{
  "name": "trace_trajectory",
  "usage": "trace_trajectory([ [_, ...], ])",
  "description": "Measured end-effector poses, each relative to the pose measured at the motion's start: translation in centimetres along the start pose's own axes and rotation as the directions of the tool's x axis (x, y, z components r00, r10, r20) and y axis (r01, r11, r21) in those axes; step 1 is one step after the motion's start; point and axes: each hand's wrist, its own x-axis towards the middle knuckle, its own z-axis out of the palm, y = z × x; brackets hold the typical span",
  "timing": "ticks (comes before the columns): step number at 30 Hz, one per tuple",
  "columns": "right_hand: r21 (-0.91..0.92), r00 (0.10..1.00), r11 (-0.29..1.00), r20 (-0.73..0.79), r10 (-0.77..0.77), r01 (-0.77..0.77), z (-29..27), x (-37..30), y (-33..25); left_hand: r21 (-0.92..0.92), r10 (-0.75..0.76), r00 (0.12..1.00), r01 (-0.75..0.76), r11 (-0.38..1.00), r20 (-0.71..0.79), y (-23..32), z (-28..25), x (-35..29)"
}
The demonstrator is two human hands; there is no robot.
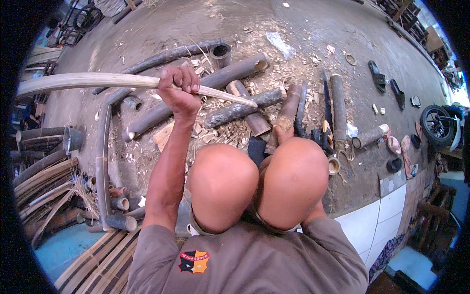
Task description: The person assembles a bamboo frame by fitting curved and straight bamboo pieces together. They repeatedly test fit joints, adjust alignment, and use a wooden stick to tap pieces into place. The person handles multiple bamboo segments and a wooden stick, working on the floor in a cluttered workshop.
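Observation:
Raised over the work area, my left hand (179,92) is closed around a long pale bamboo strip (105,81). The strip runs out past the left edge, and its tapered tip points right, above a short dark bamboo length (245,107). Beyond my right knee, my right hand (284,133) shows only in part. Its fingers are around a brown bamboo piece (291,102) that has a pale, frayed patch. My knees hide the rest of that hand and the piece's lower end. Right of it lies a long dark blade (327,100).
Bamboo poles (225,73) and wood chips (235,134) cover the floor ahead. An upright bamboo tube (220,56) stands behind. Split bamboo (46,188) is piled left. Sandals (377,76), a bamboo tube (370,137) and a wheel (437,122) are at right.

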Motion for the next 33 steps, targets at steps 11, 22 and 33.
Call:
trace_trajectory([
  [11,0.035,0.989,0.989,-0.045,-0.139,0.141,-1.3,0.0,2.5,0.276,-0.097,0.939,0.003,0.961,0.329,-1.1,3.8,-3.0],
  [22,0.370,0.841,0.758,-0.165,-0.515,0.537,-16.3,0.4,2.5,0.620,-0.371,0.709,-0.118,0.776,0.599,-3.6,10.1,-0.6],
  [33,-0.393,0.130,0.542,-0.710,-0.692,0.742,-55.2,-12.3,-20.2,0.686,-0.478,0.714,-0.004,0.728,0.512,-5.8,14.5,1.8],
])
